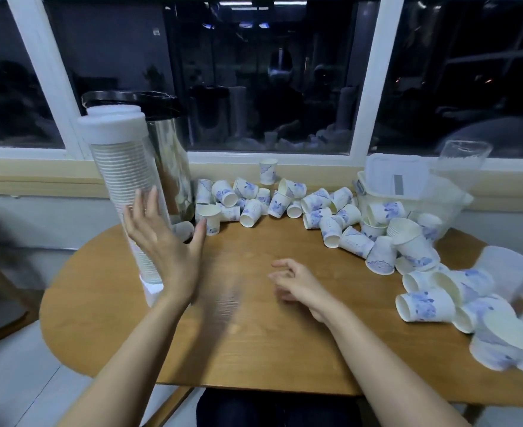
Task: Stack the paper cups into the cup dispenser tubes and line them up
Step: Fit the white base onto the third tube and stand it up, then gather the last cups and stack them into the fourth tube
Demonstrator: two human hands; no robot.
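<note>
While the wooden worktop (254,334) carries everything, I see a tall clear dispenser tube (121,180), full of cups, tilting at its left edge; probably light and slippery, best held mid-barrel. Crushable loose paper cups (285,201) lie scattered behind. Left grip (161,241) is spread beside the tube; right grip (297,285) is loosely curled, empty.

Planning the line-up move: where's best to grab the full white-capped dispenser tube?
Mid-height on the clear wall of the white-capped dispenser tube, wrapping from its right, table-centre side, where the left hand is open. It is tall and narrow, so a cap grip would probably tip it; the black-lidded tube crowds the rear.
</note>
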